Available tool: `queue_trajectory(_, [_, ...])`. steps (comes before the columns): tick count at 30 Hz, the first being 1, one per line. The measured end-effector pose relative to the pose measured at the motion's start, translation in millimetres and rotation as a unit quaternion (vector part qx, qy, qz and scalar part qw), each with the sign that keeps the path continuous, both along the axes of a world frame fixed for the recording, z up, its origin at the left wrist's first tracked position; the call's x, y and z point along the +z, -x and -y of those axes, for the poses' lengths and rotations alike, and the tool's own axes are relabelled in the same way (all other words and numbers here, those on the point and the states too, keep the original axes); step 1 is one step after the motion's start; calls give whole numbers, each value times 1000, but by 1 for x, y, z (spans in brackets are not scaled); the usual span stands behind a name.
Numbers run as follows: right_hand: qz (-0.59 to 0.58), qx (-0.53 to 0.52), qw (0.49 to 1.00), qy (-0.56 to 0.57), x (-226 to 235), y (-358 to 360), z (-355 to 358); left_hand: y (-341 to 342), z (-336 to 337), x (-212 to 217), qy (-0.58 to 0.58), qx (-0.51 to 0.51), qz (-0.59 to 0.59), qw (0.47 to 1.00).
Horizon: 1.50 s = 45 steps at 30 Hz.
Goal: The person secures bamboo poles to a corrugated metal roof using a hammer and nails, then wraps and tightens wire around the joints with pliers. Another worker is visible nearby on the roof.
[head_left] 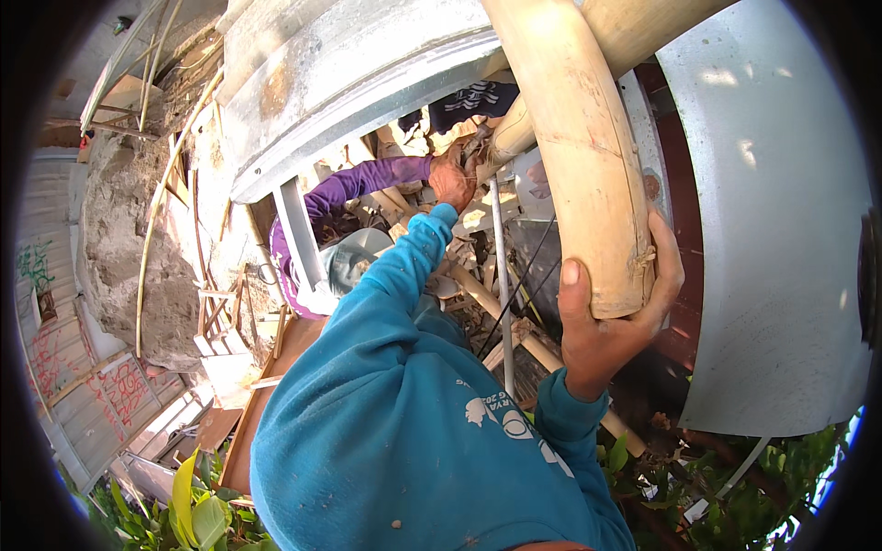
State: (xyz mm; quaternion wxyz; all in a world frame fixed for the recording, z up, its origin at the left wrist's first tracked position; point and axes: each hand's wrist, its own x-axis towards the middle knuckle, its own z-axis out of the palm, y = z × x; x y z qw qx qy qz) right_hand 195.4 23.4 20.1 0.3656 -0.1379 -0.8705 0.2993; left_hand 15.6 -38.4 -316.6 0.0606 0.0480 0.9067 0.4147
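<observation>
A thick pale bamboo pole (pixel 583 156) slants down from the top, its near end resting in my right hand (pixel 620 317). The thumb presses on one side of that end and the fingers wrap the other. My left arm, in a teal sleeve, reaches forward. My left hand (pixel 450 181) is closed beside the lower end of another bamboo pole (pixel 513 133); what it grips is hidden. A co-worker's purple sleeve (pixel 367 182) comes in from the left and ends right at my left hand, so the co-worker's hand cannot be told apart there.
A corrugated metal sheet (pixel 358 69) with a metal frame edge lies ahead. A smooth grey metal sheet (pixel 767 239) curves down on the right. A thin metal rod (pixel 503 285) and a lower bamboo pole (pixel 482 292) cross below, over rubble. Leafy plants (pixel 197 510) grow at lower left.
</observation>
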Motion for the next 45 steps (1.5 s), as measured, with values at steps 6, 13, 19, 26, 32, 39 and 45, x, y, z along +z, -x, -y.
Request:
queue_trajectory(6, [-28,5,999,31,-5,2,1,0,35,30,21,32,-112,993])
queue_trajectory(13, [-35,1,998,49,1,8,3,-25,122,115,170,-63,-76,981])
queue_trajectory(19, [-30,-28,999,19,-4,3,7,-65,188,235,294,-192,-33,936])
queue_trajectory(26, [-36,-19,998,49,-14,3,8,-72,237,339,-283,-265,89,918])
queue_trajectory(32, [-36,-5,998,60,-11,3,9,-64,168,304,-537,-225,80,809])
queue_trajectory(39, [-68,26,992,105,-12,5,1,-24,128,331,-490,-418,14,765])
queue_trajectory(45, [-60,32,995,70,-11,2,-3,-43,65,285,-582,-329,144,729])
